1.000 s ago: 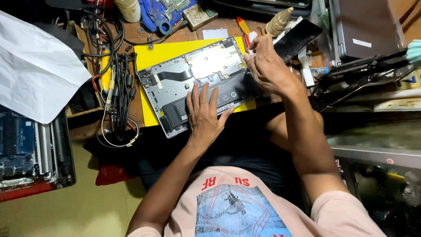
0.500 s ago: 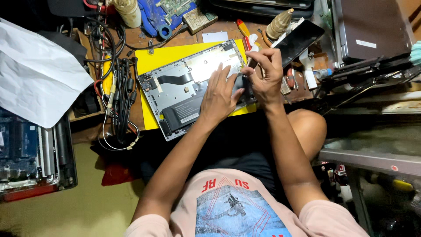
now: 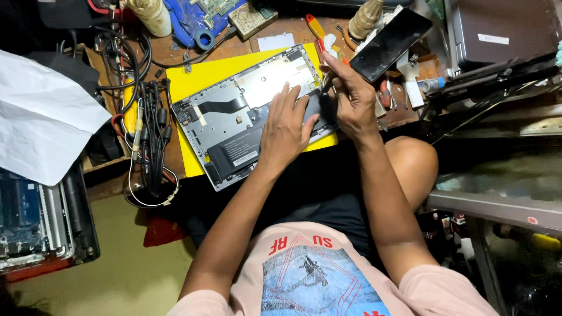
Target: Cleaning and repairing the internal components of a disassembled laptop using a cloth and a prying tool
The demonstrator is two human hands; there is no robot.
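An opened silver laptop base [image 3: 234, 111] lies bottom-up on a yellow mat [image 3: 193, 79] on a cluttered wooden bench. Black battery cells sit along its near edge. My left hand [image 3: 287, 126] rests flat on the battery area with fingers spread. My right hand [image 3: 351, 96] is closed around a screwdriver with a red handle [image 3: 321, 48], its tip down at the laptop's right side near my left fingertips.
A black phone [image 3: 389, 35] lies right of the laptop. A bundle of black cables [image 3: 146, 129] lies at left, white paper [image 3: 41, 117] beyond it. Another laptop [image 3: 503, 29] sits top right, a metal shelf [image 3: 497, 205] at right. Tools and bottles crowd the back.
My right hand came down from the tools at the back right to the laptop's right edge with the screwdriver. My left hand slid up and right across the battery.
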